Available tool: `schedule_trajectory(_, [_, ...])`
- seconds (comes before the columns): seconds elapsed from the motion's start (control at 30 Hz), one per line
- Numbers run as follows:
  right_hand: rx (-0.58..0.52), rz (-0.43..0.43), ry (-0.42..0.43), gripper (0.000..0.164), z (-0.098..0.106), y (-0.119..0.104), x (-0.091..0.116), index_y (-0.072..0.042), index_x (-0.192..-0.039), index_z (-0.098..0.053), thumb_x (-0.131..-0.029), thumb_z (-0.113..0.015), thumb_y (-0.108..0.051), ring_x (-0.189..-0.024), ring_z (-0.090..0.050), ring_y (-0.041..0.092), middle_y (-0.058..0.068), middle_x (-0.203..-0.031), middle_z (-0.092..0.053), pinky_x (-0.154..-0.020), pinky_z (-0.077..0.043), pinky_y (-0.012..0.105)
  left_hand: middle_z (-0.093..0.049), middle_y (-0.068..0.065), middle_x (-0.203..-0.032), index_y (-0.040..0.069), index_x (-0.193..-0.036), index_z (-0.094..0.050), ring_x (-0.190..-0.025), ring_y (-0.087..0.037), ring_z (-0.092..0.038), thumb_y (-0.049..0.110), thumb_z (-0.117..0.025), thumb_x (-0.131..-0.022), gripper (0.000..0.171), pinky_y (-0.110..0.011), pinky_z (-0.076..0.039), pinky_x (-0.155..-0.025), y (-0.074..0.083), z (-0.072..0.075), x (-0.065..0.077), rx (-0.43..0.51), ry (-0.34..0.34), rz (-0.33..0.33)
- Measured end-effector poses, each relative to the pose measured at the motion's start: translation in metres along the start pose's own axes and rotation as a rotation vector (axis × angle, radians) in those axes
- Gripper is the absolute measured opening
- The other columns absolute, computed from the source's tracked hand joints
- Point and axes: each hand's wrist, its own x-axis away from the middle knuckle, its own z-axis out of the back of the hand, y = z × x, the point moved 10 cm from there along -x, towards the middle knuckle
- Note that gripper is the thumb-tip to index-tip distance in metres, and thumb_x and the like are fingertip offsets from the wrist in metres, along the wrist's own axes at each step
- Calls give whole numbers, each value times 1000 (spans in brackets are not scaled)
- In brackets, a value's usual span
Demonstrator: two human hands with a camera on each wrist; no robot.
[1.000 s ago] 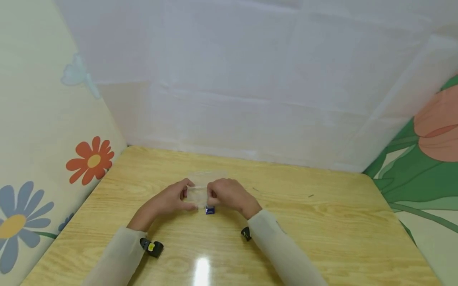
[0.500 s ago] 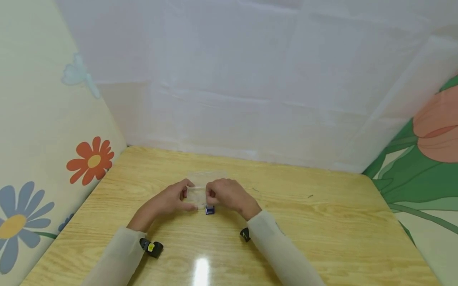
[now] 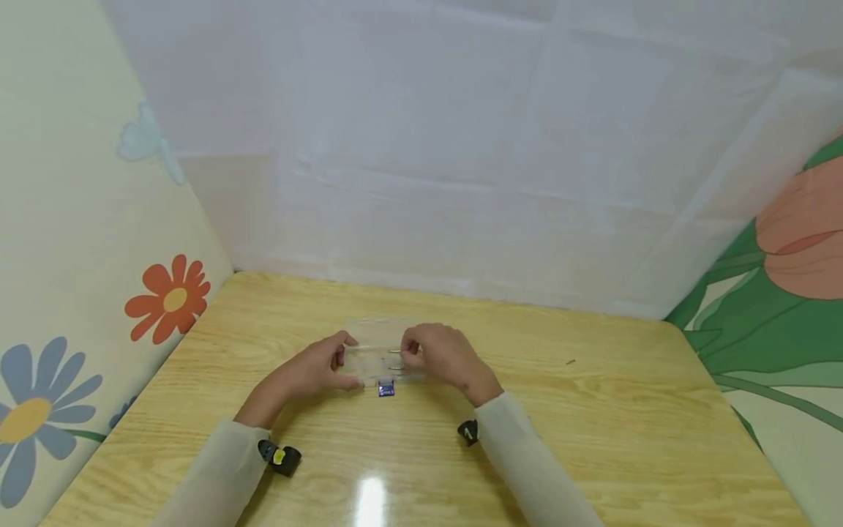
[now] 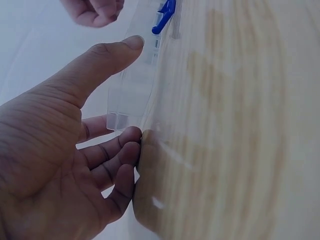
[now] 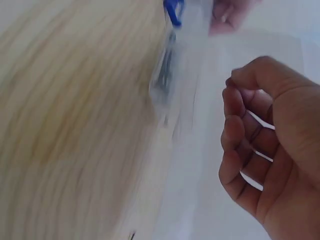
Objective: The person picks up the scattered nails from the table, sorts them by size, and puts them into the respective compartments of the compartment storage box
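Note:
A clear plastic box (image 3: 365,359) lies on the table, its clear lid (image 3: 375,326) swung back behind it. On its front edge hangs a blue latch (image 3: 386,389), also seen in the left wrist view as a blue clip (image 4: 164,19). My left hand (image 3: 323,364) holds the box's left end between thumb and fingers. Over the right end hovers my right hand (image 3: 440,357), fingers curled and thumb tip against the index finger; nothing shows between them in the right wrist view. Several thin metal pieces (image 3: 396,368) show through the box's right part, dark and blurred in the right wrist view.
One small dark thin piece (image 3: 570,361) lies on the wooden table (image 3: 593,424) to the right. A white sheet (image 3: 461,146) hangs behind, with flower-printed panels (image 3: 66,219) at both sides.
My right hand has moved right along the box, uncovering the metal pieces in it. A thin piece on the table beside that hand is now out of sight. My left hand stays put.

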Motion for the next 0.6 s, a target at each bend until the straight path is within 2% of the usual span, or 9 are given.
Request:
schedule_trajectory(0.1, [2, -67, 39, 11, 10, 21, 9, -18, -93, -72, -100, -63, -15, -74, -59, 6, -9, -88, -68, -66, -50, 28, -49, -8, -92, -3, -134, -53, -79, -21, -45, 30, -90, -83, 71, -37, -40, -69, 0, 0, 0, -9, 2, 4])
schedule_trajectory(0.27, [3, -180, 58, 13, 21, 58, 23, -17, -92, -73, -99, -63, -13, -75, -61, 9, -7, -88, -69, -68, -51, 33, -49, -8, -92, -2, -133, -53, -79, -21, -45, 30, -90, -82, 71, -37, -40, -70, -1, 0, 1, -13, 8, 1])
schedule_trajectory(0.43, [40, -255, 34, 11, 27, 87, 35, -17, -92, -73, -100, -66, -14, -80, -64, 13, -5, -90, -70, -73, -53, 37, -49, -7, -92, -2, -132, -54, -80, -21, -45, 30, -91, -81, 71, -37, -40, -70, -1, -1, 0, -4, 4, -3])
schedule_trajectory(0.6, [88, -280, -14, 10, 28, 99, 38, -17, -91, -72, -100, -66, -17, -80, -63, 13, -6, -89, -68, -74, -53, 39, -48, -8, -91, -1, -131, -54, -80, -22, -45, 29, -91, -81, 69, -37, -40, -70, 0, 0, 1, -1, 9, -3])
